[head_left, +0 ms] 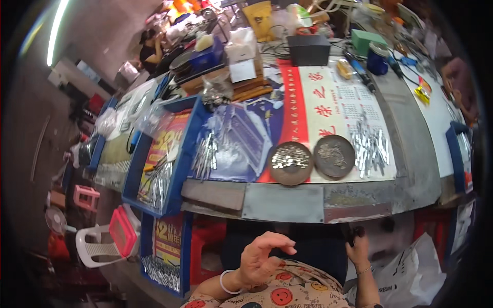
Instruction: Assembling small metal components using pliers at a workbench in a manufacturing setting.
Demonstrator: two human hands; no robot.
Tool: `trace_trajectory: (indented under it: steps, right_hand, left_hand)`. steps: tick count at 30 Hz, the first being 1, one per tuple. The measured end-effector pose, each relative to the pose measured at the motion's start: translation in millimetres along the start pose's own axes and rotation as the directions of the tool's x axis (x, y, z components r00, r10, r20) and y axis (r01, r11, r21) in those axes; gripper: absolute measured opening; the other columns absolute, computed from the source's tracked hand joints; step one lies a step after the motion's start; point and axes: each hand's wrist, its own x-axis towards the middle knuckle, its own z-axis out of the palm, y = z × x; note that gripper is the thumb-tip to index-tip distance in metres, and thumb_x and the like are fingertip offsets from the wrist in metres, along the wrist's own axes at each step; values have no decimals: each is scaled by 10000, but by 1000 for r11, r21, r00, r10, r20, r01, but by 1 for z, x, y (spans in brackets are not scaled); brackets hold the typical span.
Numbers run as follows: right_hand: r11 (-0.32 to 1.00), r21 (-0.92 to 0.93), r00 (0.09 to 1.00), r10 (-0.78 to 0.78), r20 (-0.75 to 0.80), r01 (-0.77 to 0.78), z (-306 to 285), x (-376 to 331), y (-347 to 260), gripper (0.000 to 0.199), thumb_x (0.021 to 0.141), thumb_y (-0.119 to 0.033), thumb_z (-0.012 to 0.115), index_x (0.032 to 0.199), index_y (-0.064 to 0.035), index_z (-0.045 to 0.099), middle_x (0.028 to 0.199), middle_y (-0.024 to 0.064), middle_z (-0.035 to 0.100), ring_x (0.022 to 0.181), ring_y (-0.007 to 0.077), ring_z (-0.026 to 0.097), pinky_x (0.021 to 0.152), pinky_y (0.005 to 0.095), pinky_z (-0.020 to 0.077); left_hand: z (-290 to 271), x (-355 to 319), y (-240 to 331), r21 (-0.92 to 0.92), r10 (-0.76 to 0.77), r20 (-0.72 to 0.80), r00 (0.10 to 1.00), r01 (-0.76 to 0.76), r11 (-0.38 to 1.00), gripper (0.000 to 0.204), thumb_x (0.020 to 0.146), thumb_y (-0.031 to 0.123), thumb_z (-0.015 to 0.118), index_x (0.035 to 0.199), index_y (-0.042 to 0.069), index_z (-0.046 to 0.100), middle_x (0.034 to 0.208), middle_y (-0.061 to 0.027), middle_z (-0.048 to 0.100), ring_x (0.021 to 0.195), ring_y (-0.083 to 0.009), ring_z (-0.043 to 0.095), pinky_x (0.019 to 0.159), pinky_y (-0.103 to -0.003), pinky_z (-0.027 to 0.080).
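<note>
My left hand (pixel 264 256) is raised in front of my body, below the table edge, with a white bangle at its wrist. Its fingers curve away from the thumb, and nothing shows between them. Lower right, my right hand (pixel 358 249) hangs by my lap, its fingers closed around something dark that I cannot make out. On the table beyond my hands stand two round brown dishes: the left dish (pixel 290 179) bears small shiny silver pieces, the right dish (pixel 335 173) small dull grey ones. Thin metal strips (pixel 370 146) lie heaped to their right, and more metal strips (pixel 206 156) to their left.
A blue tray (pixel 192 136) with metal strips stands on the left, a second blue bin (pixel 186 256) below it. A dark grey box (pixel 309 50), a blue jar (pixel 378 59) and cables occupy the back. A white chair (pixel 97 249) stands at lower left; another person (pixel 151 51) sits far off.
</note>
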Motion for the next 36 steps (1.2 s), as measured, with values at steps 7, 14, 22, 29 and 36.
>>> trace_trajectory:
  steps: [7,14,22,29,36]
  right_hand:
    - [965,-172,954,-148,260,196,-31,39,-90,266,586,-144,772,756,-42,595,1052,217,586,891,380,585,686,440,495]
    - [807,132,668,-558,493,576,-32,74,-168,294,577,-167,796,778,-63,608,1042,128,570,887,298,585,677,394,504]
    - [770,213,559,-595,577,601,2,82,-198,239,659,-192,731,807,-47,611,1058,129,565,885,287,584,672,398,511]
    - [799,197,603,-567,561,567,19,80,-201,220,657,-186,720,798,-55,613,1046,115,581,855,282,599,661,396,504]
    - [825,161,663,-537,521,541,20,80,-194,162,675,-172,676,768,-54,616,1016,126,586,814,280,607,644,394,507]
  left_hand:
    - [-47,-43,6,-57,-67,-208,976,57,997,213,969,22,509,1166,-58,526,1121,-187,578,932,-203,619,858,-324,512]
    - [-72,-63,25,-57,0,-266,964,-16,998,190,956,-5,506,1133,-65,536,1088,-188,584,911,-196,615,838,-322,523]
    - [-65,-59,80,-448,152,-26,988,-148,882,263,969,122,556,1103,-104,556,1058,-269,608,928,-338,641,792,-439,549]
    - [-62,-20,96,-589,317,312,896,-79,804,355,941,164,641,1137,-123,570,1141,-277,576,1002,-393,628,812,-459,552]
    - [-25,-14,59,-703,560,-62,826,-434,563,337,894,90,697,1119,-131,578,1141,-285,578,975,-392,638,817,-456,562]
